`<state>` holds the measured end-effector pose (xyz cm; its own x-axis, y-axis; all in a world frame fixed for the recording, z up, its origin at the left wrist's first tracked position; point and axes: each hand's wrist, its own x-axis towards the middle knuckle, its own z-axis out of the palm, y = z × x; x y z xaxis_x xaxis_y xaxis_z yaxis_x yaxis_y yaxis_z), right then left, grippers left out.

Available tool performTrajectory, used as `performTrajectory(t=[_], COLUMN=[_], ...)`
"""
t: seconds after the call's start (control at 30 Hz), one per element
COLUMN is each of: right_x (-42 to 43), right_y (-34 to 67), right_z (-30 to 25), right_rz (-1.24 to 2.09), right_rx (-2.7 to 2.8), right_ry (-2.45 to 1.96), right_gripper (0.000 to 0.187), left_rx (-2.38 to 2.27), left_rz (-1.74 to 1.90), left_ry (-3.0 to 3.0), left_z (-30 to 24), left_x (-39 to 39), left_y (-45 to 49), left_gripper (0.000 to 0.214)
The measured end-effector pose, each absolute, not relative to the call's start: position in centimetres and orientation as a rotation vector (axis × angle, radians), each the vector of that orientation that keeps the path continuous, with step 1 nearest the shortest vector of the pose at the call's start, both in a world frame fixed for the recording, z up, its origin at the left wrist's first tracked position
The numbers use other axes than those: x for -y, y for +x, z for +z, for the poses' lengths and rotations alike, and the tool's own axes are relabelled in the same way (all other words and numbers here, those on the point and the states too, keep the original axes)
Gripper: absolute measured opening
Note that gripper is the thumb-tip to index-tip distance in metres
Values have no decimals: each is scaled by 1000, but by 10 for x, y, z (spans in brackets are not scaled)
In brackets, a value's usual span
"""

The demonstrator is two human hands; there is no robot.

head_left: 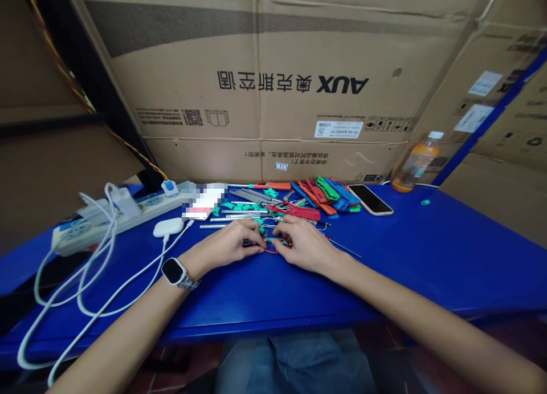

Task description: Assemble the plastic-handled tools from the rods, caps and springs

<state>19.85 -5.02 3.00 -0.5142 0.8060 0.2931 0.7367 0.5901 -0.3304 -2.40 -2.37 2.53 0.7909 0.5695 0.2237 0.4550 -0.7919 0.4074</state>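
Note:
My left hand (pixel 240 244), with a watch (pixel 174 272) on its wrist, has its fingertips closed in a pinch over the blue table. My right hand (pixel 305 243) pinches from the other side, fingertips close to the left ones. Between them shows a small part with a red wire (pixel 270 250) and a bit of green; the fingers hide most of it. Just beyond the hands lie silver metal tubes (pixel 244 214), small green plastic pieces (pixel 270 193) and a red lighter handle (pixel 302 211). A thin screwdriver-like rod (pixel 348 248) lies beside my right hand.
Red, blue and green lighter handle shells (pixel 327 191) are piled at the back, near a phone (pixel 371 199) and a drink bottle (pixel 416 163). A power strip (pixel 123 217), white cables (pixel 113 257) and a white earbud case (pixel 167 227) occupy the left. Cardboard (pixel 256 109) walls the back.

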Motion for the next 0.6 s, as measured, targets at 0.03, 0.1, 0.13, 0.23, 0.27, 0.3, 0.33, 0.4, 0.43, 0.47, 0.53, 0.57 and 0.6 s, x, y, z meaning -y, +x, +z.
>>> performTrajectory(t=[0.03, 0.1, 0.13, 0.23, 0.27, 0.3, 0.33, 0.4, 0.43, 0.47, 0.53, 0.57, 0.6], right_x=[46, 33, 25, 4, -2, -5, -8, -11, -11, -11, -9, -7, -5], right_y=[201, 209, 213, 225, 228, 229, 230, 229, 229, 228, 227, 227, 227], right_z=[32, 36, 38, 39, 37, 35, 33, 28, 26, 25, 25, 26, 28], right_rz=[238, 181, 117, -20, -22, -14, -7, -7, -18, -31, -50, -55, -58], right_rx=[2375, 2312, 2296, 2268, 2279, 2300, 2319, 2350, 2354, 2352, 2334, 2326, 2322], right_ry=[-1235, -1249, -1257, -1354, -1374, -1382, -1378, -1342, -1316, -1286, -1201, -1144, -1080], right_gripper=[15, 17, 19, 32, 33, 33, 31, 25, 21, 18, 15, 15, 17], left_rx=[-790, -813, -829, -910, -942, -973, -1003, -1038, -1048, -1057, -1078, -1089, -1099], left_rz=[494, 559, 609, 789, 838, 876, 908, 942, 952, 966, 1013, 1045, 1082], left_ry=[2625, 2597, 2585, 2536, 2525, 2527, 2542, 2614, 2662, 2709, 2789, 2819, 2843], left_z=[27, 29, 30, 32, 32, 31, 31, 32, 33, 35, 39, 40, 42], left_x=[25, 27, 27, 26, 24, 22, 20, 15, 13, 12, 11, 11, 12], left_y=[-24, -22, -22, -22, -22, -23, -24, -23, -22, -20, -14, -11, -8], left_gripper=[17, 16, 15, 16, 17, 16, 15, 14, 16, 18, 27, 32, 36])
